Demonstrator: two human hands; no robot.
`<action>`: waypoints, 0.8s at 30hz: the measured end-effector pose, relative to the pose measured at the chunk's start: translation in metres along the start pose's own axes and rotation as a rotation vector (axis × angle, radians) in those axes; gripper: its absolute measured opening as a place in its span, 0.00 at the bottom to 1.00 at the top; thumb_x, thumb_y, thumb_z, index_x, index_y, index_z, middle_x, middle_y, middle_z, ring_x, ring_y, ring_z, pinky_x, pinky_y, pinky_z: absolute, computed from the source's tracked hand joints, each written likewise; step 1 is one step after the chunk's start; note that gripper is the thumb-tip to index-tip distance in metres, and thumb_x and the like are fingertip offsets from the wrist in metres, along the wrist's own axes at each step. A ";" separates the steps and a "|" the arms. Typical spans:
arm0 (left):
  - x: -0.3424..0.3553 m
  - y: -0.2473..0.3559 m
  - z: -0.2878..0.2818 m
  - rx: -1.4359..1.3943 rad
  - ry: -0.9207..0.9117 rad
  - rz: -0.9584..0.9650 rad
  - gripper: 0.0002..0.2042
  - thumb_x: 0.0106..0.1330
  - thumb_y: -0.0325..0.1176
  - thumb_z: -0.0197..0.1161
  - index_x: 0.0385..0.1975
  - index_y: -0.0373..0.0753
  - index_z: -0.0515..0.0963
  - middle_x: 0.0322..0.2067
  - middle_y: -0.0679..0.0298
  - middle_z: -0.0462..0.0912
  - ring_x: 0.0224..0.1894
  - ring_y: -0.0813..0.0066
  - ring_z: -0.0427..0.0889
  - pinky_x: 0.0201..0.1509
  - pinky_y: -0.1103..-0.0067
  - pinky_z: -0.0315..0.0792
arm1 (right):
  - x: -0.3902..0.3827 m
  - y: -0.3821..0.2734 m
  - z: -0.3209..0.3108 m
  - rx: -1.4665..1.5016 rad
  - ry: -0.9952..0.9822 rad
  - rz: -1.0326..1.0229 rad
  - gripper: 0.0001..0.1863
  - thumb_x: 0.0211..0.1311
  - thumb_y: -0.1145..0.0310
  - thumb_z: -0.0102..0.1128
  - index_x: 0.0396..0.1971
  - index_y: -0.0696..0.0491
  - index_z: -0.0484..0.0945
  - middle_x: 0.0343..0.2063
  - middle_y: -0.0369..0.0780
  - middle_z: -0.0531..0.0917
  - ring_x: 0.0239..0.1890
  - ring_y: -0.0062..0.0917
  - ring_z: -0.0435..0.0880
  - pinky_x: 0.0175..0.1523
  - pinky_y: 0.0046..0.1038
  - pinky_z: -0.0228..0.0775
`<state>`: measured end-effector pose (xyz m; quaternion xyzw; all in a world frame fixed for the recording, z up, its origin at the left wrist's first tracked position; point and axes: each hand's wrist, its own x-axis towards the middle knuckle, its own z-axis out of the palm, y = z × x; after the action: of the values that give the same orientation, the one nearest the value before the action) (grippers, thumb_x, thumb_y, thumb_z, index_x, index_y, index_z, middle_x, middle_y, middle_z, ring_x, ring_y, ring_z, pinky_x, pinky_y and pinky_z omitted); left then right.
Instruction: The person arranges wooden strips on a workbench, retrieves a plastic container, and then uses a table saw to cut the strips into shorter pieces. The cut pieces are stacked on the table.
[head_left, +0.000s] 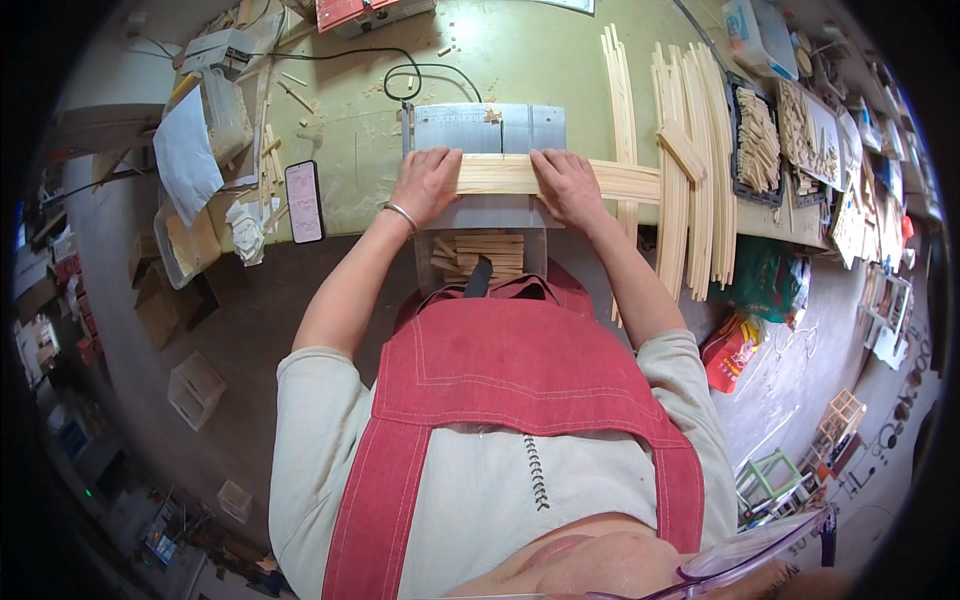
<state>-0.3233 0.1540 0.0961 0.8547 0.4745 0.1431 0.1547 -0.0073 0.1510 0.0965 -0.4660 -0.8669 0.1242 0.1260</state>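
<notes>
Several pale wooden strips lie side by side across a small metal saw table. My left hand is closed on their left end, thumb on the near side. Further right, my right hand grips the same strips, which run on past it to the right. A dark slot shows in the metal top just beyond the strips, between my hands; whether a blade stands in it I cannot tell. A small wooden scrap rests on the metal behind. Below the saw's near edge, a bin holds short cut pieces.
Long wooden strips lie on the green bench at right, near a black crate of short pieces. A phone sits at left. Behind the saw, a black cable loops. A red case stands at the back.
</notes>
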 end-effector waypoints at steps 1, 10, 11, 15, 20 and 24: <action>0.001 0.000 -0.001 0.000 0.000 -0.001 0.37 0.48 0.34 0.79 0.62 0.42 0.71 0.54 0.60 0.76 0.57 0.59 0.75 0.64 0.64 0.64 | 0.001 0.000 0.000 0.011 -0.003 0.008 0.34 0.54 0.68 0.67 0.64 0.52 0.71 0.57 0.42 0.77 0.59 0.38 0.75 0.66 0.41 0.64; 0.011 -0.007 0.000 -0.011 0.004 -0.011 0.37 0.48 0.33 0.79 0.62 0.42 0.72 0.56 0.60 0.76 0.58 0.58 0.75 0.65 0.64 0.64 | 0.011 0.004 -0.003 0.034 -0.011 0.028 0.36 0.53 0.71 0.68 0.66 0.52 0.71 0.58 0.42 0.76 0.60 0.39 0.75 0.67 0.41 0.64; 0.012 -0.007 -0.001 -0.016 0.007 -0.008 0.37 0.48 0.33 0.79 0.62 0.42 0.72 0.56 0.60 0.76 0.58 0.58 0.75 0.65 0.64 0.64 | 0.012 0.005 -0.002 0.034 -0.008 0.027 0.36 0.53 0.71 0.69 0.66 0.52 0.71 0.58 0.42 0.76 0.60 0.39 0.75 0.67 0.41 0.64; 0.015 -0.010 -0.001 -0.013 -0.008 -0.020 0.37 0.48 0.33 0.79 0.61 0.42 0.72 0.56 0.60 0.76 0.59 0.57 0.74 0.65 0.64 0.64 | 0.016 0.006 -0.004 0.043 -0.015 0.029 0.36 0.53 0.71 0.69 0.66 0.52 0.71 0.57 0.42 0.76 0.60 0.39 0.75 0.67 0.41 0.64; 0.021 -0.013 -0.002 -0.013 0.000 -0.019 0.36 0.48 0.33 0.79 0.61 0.43 0.72 0.57 0.60 0.77 0.59 0.57 0.74 0.66 0.64 0.64 | 0.020 0.010 -0.002 0.034 -0.012 0.026 0.36 0.53 0.71 0.69 0.65 0.53 0.71 0.57 0.42 0.76 0.60 0.40 0.75 0.67 0.41 0.64; 0.024 -0.014 -0.004 -0.016 -0.009 -0.029 0.36 0.49 0.34 0.79 0.62 0.43 0.72 0.57 0.59 0.77 0.60 0.57 0.74 0.66 0.64 0.64 | 0.024 0.013 -0.001 0.020 -0.004 0.019 0.35 0.53 0.71 0.69 0.65 0.53 0.71 0.57 0.42 0.76 0.60 0.40 0.75 0.67 0.41 0.64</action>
<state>-0.3232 0.1821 0.0964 0.8472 0.4848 0.1407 0.1657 -0.0097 0.1777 0.0957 -0.4729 -0.8613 0.1349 0.1276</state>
